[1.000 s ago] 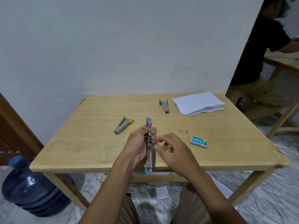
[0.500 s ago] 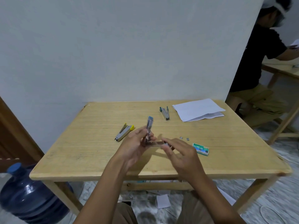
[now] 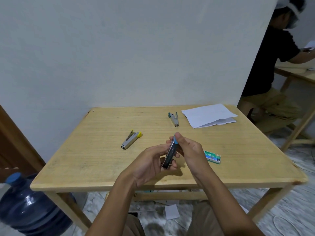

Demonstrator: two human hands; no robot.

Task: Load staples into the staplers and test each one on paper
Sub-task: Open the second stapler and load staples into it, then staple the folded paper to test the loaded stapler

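Over the bench, the left grip is clamping the blue stapler while the right grip is pinching its top (best pressing squarely, so staples seat).

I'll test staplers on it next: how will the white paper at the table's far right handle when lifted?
The loose white paper sheets look thin, so they will probably flop. Their edges are fanned unevenly, so sheets may slide apart if pushed.
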